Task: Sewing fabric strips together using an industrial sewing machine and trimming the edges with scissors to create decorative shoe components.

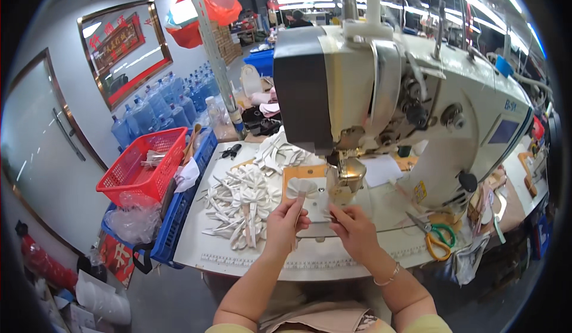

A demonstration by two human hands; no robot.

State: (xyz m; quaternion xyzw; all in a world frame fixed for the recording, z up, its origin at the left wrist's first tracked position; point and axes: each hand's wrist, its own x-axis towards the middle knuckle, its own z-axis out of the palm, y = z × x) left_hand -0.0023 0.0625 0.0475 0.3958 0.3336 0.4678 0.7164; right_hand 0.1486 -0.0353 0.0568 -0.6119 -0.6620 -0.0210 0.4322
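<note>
A white bow-shaped piece with a narrow strip below it is pinched upright in my left hand, in front of the sewing machine. To the right, my right hand is closed at the fingertips, just below the machine's metal sewing head. What lies between those fingertips is too small to make out. On the left of the worktable lies a heap of similar white pieces; more white strips lie behind it.
Scissors with green and orange handles lie right of my hands. A ruler strip runs along the table's front edge. A red basket rests on a blue crate at the left. Fabric scraps lie far right.
</note>
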